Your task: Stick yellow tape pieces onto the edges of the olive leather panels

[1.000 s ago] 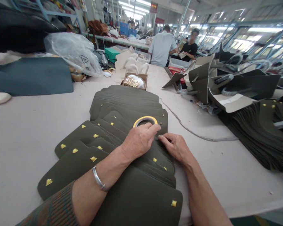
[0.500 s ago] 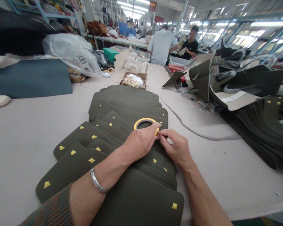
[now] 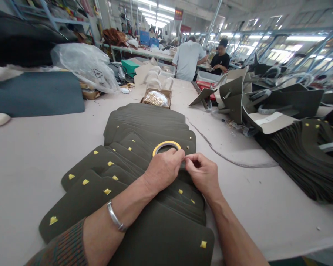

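Observation:
My left hand [image 3: 166, 166] is closed round the near side of a roll of yellow tape [image 3: 156, 148], tilted above the dark green panels. Close to its fingertips, my right hand [image 3: 204, 171] is closed in a pinch; what lies between its finger and thumb is too small to make out. Beneath both hands spread overlapping dark green panels [image 3: 155, 229] with rounded corners. Small yellow tape pieces [image 3: 107, 191] stick to several of them. Two small metal studs show on a panel just beyond my right hand.
Beyond the panels stands a small box of gold-coloured chain [image 3: 157, 98]. At right lie a stack of dark strips [image 3: 299, 162] and stiff bag parts [image 3: 233, 96]. A clear plastic bag [image 3: 83, 66] and a blue-grey sheet [image 3: 36, 94] are at left. Two people work farther back.
My left hand and the tape roll have shifted slightly left, and the roll has turned a little. My right hand stays pinched near it. The camera view has moved slightly.

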{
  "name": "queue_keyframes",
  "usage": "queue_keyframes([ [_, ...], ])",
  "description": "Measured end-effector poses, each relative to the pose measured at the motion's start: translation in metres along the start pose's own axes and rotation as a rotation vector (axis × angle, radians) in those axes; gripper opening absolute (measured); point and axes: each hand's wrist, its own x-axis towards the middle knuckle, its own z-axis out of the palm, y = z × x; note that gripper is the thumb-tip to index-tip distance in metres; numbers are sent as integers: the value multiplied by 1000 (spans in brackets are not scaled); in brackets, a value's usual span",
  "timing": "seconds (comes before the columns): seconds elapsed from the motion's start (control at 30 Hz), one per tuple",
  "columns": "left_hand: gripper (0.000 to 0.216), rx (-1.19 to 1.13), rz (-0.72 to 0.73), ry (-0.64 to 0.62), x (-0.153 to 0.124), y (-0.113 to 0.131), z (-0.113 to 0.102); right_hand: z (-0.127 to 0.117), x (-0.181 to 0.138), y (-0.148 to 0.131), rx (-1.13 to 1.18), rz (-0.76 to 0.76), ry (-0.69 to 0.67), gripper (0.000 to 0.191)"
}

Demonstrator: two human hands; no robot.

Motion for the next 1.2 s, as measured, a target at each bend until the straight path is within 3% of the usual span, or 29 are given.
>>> queue_keyframes([
  [0.07, 17, -4, 12, 62, 0, -1, 1, 2, 1, -5, 173, 175, -15, 12],
  [0.13, 18, -3, 21, 108, 0, -2, 2, 4, 2, -10, 259, 255, -26, 15],
  [0.27, 19, -12, 11, 159, -3, -3, 0, 9, 7, -14, 139, 176, 37, 13],
  [0.33, 21, -51, 20, 191, -5, -3, -1, 10, 13, -7, 159, 221, 90, 15],
  [0.4, 22, -92, 41, 200, -6, -3, -1, 8, 22, 6, 268, 368, 127, 18],
  [0.5, 19, -61, 11, 143, -6, -4, 0, -2, 34, 28, 398, 501, 62, 26],
  [0.63, 15, 84, -48, -11, -3, -5, 4, -11, 40, 45, 428, 419, -78, 35],
  [0.73, 16, 133, -57, -100, -1, -5, 7, -9, 41, 48, 371, 383, -108, 36],
  [0.93, 14, 153, -48, -150, -1, -3, 6, 2, 46, 50, 210, 322, -126, 35],
  [1.2, 16, 145, -62, -150, -1, -3, 5, 7, 48, 39, -188, 137, -121, 24],
])
